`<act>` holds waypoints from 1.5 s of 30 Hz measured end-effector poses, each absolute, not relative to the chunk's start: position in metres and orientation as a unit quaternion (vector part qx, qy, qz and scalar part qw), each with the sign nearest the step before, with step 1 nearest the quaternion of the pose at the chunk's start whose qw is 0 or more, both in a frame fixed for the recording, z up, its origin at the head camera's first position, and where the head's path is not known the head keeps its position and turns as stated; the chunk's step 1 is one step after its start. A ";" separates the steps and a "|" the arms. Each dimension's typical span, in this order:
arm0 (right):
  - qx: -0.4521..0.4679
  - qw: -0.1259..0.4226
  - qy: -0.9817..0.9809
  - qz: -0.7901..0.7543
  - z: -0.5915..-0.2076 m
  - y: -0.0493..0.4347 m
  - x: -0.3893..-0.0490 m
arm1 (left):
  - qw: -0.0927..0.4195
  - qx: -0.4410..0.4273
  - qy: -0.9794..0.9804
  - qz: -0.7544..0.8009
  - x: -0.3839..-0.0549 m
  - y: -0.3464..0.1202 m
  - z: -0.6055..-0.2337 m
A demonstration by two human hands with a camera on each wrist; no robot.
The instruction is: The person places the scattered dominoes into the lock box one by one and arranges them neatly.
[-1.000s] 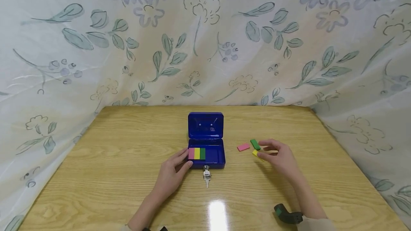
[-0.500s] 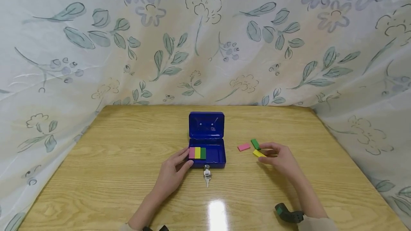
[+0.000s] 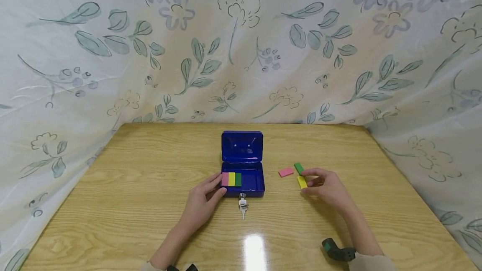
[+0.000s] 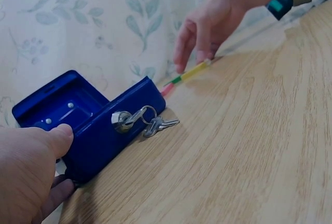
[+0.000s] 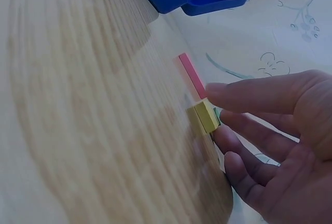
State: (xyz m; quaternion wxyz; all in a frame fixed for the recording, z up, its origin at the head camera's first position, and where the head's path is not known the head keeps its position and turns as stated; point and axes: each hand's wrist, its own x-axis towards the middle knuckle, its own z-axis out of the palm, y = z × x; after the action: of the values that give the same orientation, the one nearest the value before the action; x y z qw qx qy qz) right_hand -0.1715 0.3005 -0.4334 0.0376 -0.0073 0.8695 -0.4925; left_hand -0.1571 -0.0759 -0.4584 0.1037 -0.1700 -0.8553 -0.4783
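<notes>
Table (image 3: 113,204) carried the open blue box (image 3: 251,181) midway between its left and right edges. Left hand (image 3: 201,202) gripped the box's near-left corner; right hand (image 3: 327,187) pinched loose yellow block (image 3: 301,182), between box and table's right edge, green block (image 3: 298,168) and pink block (image 3: 285,172) just beside.

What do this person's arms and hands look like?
The left hand and right hand are ungloved; the left sleeve and right sleeve are beige. The right wrist wears a black device with a green patch; something dark shows by the left sleeve.
</notes>
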 end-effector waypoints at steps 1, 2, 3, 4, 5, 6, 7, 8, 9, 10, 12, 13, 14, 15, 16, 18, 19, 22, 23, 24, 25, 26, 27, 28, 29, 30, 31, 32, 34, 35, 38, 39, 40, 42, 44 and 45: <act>-0.007 0.041 0.867 -0.497 -0.433 0.301 -0.171 | 0.104 -0.170 -0.856 -0.478 -0.157 -0.076 -0.458; -0.008 0.045 0.864 -0.501 -0.433 0.300 -0.171 | 0.105 -0.170 -0.856 -0.477 -0.157 -0.076 -0.458; -0.009 0.048 0.862 -0.504 -0.433 0.300 -0.171 | 0.106 -0.170 -0.856 -0.477 -0.157 -0.076 -0.459; -0.010 0.050 0.861 -0.506 -0.433 0.300 -0.170 | 0.106 -0.169 -0.855 -0.478 -0.157 -0.076 -0.458; -0.011 0.052 0.860 -0.508 -0.433 0.300 -0.170 | 0.106 -0.170 -0.855 -0.479 -0.157 -0.076 -0.459; -0.012 0.053 0.859 -0.509 -0.433 0.300 -0.170 | 0.106 -0.170 -0.854 -0.481 -0.157 -0.075 -0.459; -0.013 0.052 0.860 -0.508 -0.433 0.300 -0.169 | 0.105 -0.169 -0.853 -0.482 -0.156 -0.075 -0.458; -0.014 0.051 0.860 -0.508 -0.433 0.300 -0.169 | 0.104 -0.169 -0.852 -0.484 -0.156 -0.075 -0.458; -0.013 0.051 0.860 -0.507 -0.433 0.300 -0.170 | 0.104 -0.170 -0.851 -0.485 -0.157 -0.075 -0.458; -0.013 0.051 0.861 -0.506 -0.433 0.300 -0.170 | 0.104 -0.170 -0.851 -0.486 -0.157 -0.075 -0.458; -0.013 0.049 0.862 -0.505 -0.433 0.300 -0.170 | 0.104 -0.171 -0.850 -0.487 -0.157 -0.076 -0.458; -0.012 0.048 0.863 -0.504 -0.433 0.300 -0.170 | 0.104 -0.171 -0.850 -0.487 -0.157 -0.076 -0.458; -0.012 0.047 0.863 -0.503 -0.433 0.300 -0.170 | 0.104 -0.172 -0.850 -0.487 -0.156 -0.076 -0.458; -0.012 0.047 0.863 -0.503 -0.433 0.300 -0.170 | 0.104 -0.172 -0.850 -0.486 -0.156 -0.076 -0.458; -0.013 0.047 0.863 -0.502 -0.433 0.299 -0.170 | 0.105 -0.172 -0.850 -0.486 -0.156 -0.076 -0.458; -0.013 0.047 0.864 -0.501 -0.433 0.299 -0.170 | 0.105 -0.172 -0.850 -0.486 -0.156 -0.076 -0.458; -0.012 0.046 0.864 -0.500 -0.433 0.299 -0.170 | 0.105 -0.172 -0.851 -0.486 -0.156 -0.076 -0.458; -0.004 0.047 0.863 -0.503 -0.433 0.299 -0.170 | 0.103 -0.171 -0.850 -0.487 -0.156 -0.076 -0.458; 0.000 0.047 0.862 -0.505 -0.433 0.298 -0.171 | 0.103 -0.170 -0.850 -0.488 -0.156 -0.076 -0.458; 0.000 0.047 0.862 -0.505 -0.433 0.298 -0.171 | 0.103 -0.170 -0.850 -0.488 -0.156 -0.076 -0.458; 0.005 0.047 0.861 -0.506 -0.433 0.298 -0.171 | 0.101 -0.170 -0.849 -0.490 -0.156 -0.076 -0.458; 0.007 0.046 0.861 -0.506 -0.434 0.298 -0.171 | 0.101 -0.170 -0.849 -0.491 -0.156 -0.076 -0.458; 0.010 0.045 0.861 -0.506 -0.434 0.298 -0.171 | 0.101 -0.170 -0.848 -0.491 -0.156 -0.076 -0.458; 0.010 0.045 0.863 -0.504 -0.434 0.298 -0.171 | 0.101 -0.171 -0.848 -0.491 -0.156 -0.076 -0.458; 0.011 0.045 0.864 -0.502 -0.434 0.297 -0.171 | 0.102 -0.171 -0.849 -0.489 -0.156 -0.076 -0.458; 0.009 0.044 0.866 -0.498 -0.434 0.297 -0.171 | 0.102 -0.171 -0.850 -0.488 -0.156 -0.076 -0.458; 0.011 0.044 0.868 -0.495 -0.434 0.297 -0.171 | 0.103 -0.171 -0.850 -0.488 -0.156 -0.076 -0.458; 0.009 0.044 0.869 -0.492 -0.434 0.297 -0.171 | 0.104 -0.172 -0.851 -0.486 -0.156 -0.076 -0.459; 0.006 0.043 0.871 -0.489 -0.433 0.297 -0.170 | 0.105 -0.171 -0.851 -0.484 -0.156 -0.076 -0.459; 0.006 0.043 0.871 -0.489 -0.433 0.296 -0.170 | 0.105 -0.171 -0.851 -0.484 -0.156 -0.076 -0.459; 0.005 0.041 0.871 -0.490 -0.433 0.296 -0.170 | 0.105 -0.171 -0.850 -0.487 -0.156 -0.075 -0.458; 0.005 0.039 0.870 -0.491 -0.433 0.296 -0.170 | 0.105 -0.171 -0.850 -0.488 -0.156 -0.075 -0.458; 0.004 0.038 0.870 -0.491 -0.433 0.296 -0.170 | 0.104 -0.171 -0.849 -0.489 -0.156 -0.075 -0.458; -0.001 0.036 0.870 -0.492 -0.433 0.296 -0.169 | 0.104 -0.171 -0.848 -0.490 -0.155 -0.075 -0.457; -0.005 0.033 0.870 -0.491 -0.433 0.296 -0.169 | 0.102 -0.171 -0.848 -0.492 -0.155 -0.075 -0.457; -0.007 0.033 0.870 -0.492 -0.433 0.296 -0.169 | 0.102 -0.171 -0.848 -0.491 -0.155 -0.075 -0.456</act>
State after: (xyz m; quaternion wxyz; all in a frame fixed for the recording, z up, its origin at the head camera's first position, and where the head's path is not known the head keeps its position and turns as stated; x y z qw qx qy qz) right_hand -0.1687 0.2960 -0.4328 0.0332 -0.0068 0.8698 -0.4923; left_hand -0.1549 -0.0751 -0.4564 0.1025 -0.1713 -0.8477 -0.4914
